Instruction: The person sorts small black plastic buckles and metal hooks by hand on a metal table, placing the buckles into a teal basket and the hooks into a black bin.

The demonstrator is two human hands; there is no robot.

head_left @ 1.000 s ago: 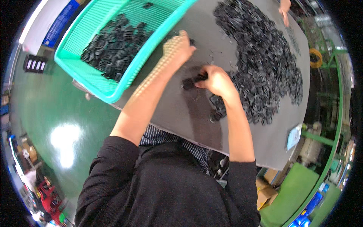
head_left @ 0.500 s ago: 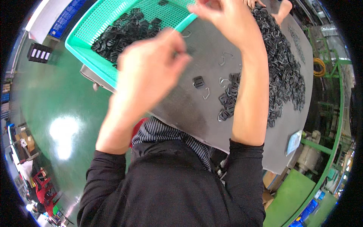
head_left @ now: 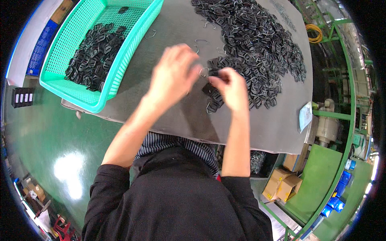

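Note:
My left hand (head_left: 172, 76), smeared by motion, hovers over the grey table with its fingers curled; whether anything is in them is hidden. Beside its thumb is a thin bent metal wire piece (head_left: 204, 72). My right hand (head_left: 234, 89) is closed in a pinch at the near left edge of a pile of black plastic buckles (head_left: 263, 48). What lies between its fingertips is too blurred to name. A dark buckle (head_left: 208, 89) shows just below its thumb. Many of the piled buckles have metal wire pieces among them.
A green plastic basket (head_left: 120, 76) on the left holds many black buckles (head_left: 94, 56). Loose wire pieces (head_left: 150, 34) lie on the grey table (head_left: 273, 134). A blue-and-white packet (head_left: 305, 116) is at its right edge. Cardboard boxes (head_left: 281, 184) and green framing stand to the right.
Both hands have come down and nearer to me, the right one from the far side to the pile's edge. My view has shifted, so the whole basket now shows farther left.

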